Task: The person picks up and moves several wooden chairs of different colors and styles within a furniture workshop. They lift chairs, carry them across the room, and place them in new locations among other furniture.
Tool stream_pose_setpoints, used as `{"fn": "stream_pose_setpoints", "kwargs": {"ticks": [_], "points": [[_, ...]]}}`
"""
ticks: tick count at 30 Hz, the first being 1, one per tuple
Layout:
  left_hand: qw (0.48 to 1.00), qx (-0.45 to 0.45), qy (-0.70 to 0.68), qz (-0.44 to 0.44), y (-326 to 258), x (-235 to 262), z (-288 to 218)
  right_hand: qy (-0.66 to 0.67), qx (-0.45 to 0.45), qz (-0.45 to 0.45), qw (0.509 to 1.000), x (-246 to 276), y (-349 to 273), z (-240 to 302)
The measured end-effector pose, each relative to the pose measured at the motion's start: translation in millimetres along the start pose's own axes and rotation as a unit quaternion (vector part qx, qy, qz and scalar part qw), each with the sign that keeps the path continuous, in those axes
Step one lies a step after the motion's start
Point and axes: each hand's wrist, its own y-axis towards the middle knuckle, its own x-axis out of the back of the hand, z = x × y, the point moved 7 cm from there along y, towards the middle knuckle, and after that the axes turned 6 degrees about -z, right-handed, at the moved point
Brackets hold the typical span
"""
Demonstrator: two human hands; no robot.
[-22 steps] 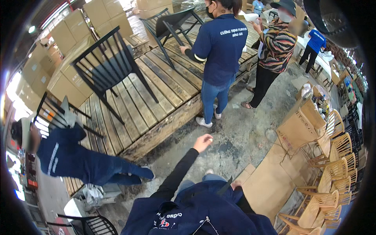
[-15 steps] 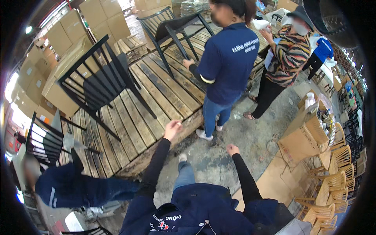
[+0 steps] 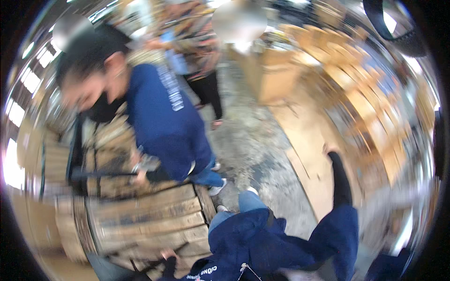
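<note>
My left hand [image 3: 169,255] is low over the wooden pallet platform [image 3: 145,210], beside dark slender chair parts [image 3: 147,268] at the lower edge. Motion smears its fingers, and whether it touches the chair is unclear. My right hand [image 3: 329,148] reaches out to the right above a flat cardboard sheet [image 3: 302,140] on the floor. Blur hides its finger shape too, and I make out no object in it. At the left, a co-worker in a navy shirt [image 3: 164,117] bends over a black chair [image 3: 77,159], with a hand [image 3: 140,177] at one of its bars.
Several pale wooden chairs [image 3: 361,110] stand in rows at the right. A cardboard box [image 3: 279,79] rises behind the sheet. Another person in a striped top [image 3: 201,47] stands at the back. Bare concrete floor [image 3: 253,140] lies between the platform and the sheet.
My view has swung right, blurring the picture. My hands have spread farther apart. The navy-shirted co-worker now appears larger, at the left, and bent over the black chair.
</note>
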Motion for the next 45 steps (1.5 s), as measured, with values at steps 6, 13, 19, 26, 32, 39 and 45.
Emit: {"fn": "stream_pose_setpoints", "kwargs": {"ticks": [6,13,19,26,32,39,45], "points": [[0.986,-0.119,0.068,-0.096,71,26,-57,0.161,-0.4,-0.164,0.887,216,-158,-380],[0.977,-0.175,0.08,-0.094,87,68,-80,0.36,-0.365,-0.382,0.769,267,-232,-475],[0.983,-0.17,0.063,0.005,72,38,-47,0.05,-0.408,-0.273,0.87,258,-201,-464],[0.984,-0.134,0.009,0.119,33,-16,-31,0.129,-0.482,-0.28,0.82,259,-186,-437],[0.98,-0.117,-0.004,0.162,38,-21,-32,0.161,-0.496,-0.278,0.807,250,-179,-426],[0.986,-0.12,-0.009,0.112,31,-11,-36,0.173,-0.499,-0.277,0.803,246,-176,-419],[0.983,-0.133,0.004,0.124,32,-10,-39,0.176,-0.497,-0.281,0.802,245,-176,-415]]}}
